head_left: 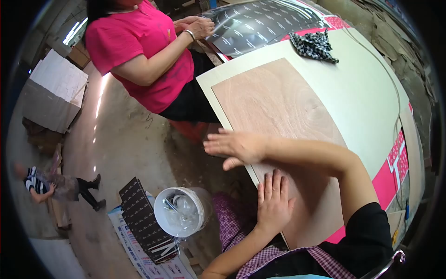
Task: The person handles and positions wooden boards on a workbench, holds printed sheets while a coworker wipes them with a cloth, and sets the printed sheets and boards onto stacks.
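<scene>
A thin wood-grain plywood sheet [278, 107] lies on a larger cream board [357, 107] on the worktable. My left hand [275, 202] rests flat on the near part of the plywood by its left edge, fingers stretched, fingertips dark with dirt. Reaching across the sheet, my right hand [237, 148] is slightly blurred, its fingers extended past the left edge and thumb apart. It holds nothing; whether it touches the sheet I cannot tell. A crumpled black-and-white checked cloth [313, 45] sits at the far end of the cream board.
A co-worker in a pink shirt [139, 51] stands at the far left corner, hands by a dark printed sheet [265, 25]. On the floor are a white bucket [204, 209] with clear plastic inside and dark printed strips [144, 218]. Another person [60, 183] is farther left.
</scene>
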`<state>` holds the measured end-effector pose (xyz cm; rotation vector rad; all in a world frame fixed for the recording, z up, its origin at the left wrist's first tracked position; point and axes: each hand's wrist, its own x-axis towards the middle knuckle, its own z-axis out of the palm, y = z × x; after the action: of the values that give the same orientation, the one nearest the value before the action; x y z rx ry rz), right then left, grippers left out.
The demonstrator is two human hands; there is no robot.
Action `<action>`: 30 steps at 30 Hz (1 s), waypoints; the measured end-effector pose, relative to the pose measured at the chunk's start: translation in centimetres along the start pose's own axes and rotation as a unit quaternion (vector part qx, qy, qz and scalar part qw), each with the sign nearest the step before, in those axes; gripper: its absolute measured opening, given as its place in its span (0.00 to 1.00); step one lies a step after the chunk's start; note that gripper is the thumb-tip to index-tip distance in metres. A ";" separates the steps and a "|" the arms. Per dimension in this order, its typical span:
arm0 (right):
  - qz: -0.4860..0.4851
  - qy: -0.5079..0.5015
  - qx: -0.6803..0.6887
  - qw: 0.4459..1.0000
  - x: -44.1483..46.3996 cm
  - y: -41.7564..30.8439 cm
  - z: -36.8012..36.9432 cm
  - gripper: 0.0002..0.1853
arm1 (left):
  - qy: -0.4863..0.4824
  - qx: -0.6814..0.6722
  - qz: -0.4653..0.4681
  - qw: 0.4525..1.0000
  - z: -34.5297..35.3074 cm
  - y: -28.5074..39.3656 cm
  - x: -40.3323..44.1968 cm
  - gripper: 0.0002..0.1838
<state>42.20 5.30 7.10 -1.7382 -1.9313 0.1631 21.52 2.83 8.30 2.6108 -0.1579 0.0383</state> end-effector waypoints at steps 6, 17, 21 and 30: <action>0.238 0.170 -0.013 0.956 -9.4 -6.4 -2.7 0.33 | 0.109 -0.043 0.037 0.992 1.2 -0.6 -1.7 0.37; 0.584 0.089 -0.130 0.796 -33.9 -23.3 -8.0 0.17 | 0.071 -0.091 0.049 0.992 2.8 4.4 -18.6 0.37; 0.600 0.114 -0.109 0.784 -36.4 -25.9 -7.2 0.19 | 0.107 -0.071 0.029 0.991 5.4 6.4 -19.6 0.37; 0.558 0.008 -0.040 0.829 -39.1 -28.2 -7.0 0.38 | 0.162 -0.042 0.030 0.985 5.6 8.2 -19.7 0.29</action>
<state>21.57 -38.31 13.31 -2.6868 -0.6659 0.4677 0.98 -4.95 6.37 2.4748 -0.1191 0.4644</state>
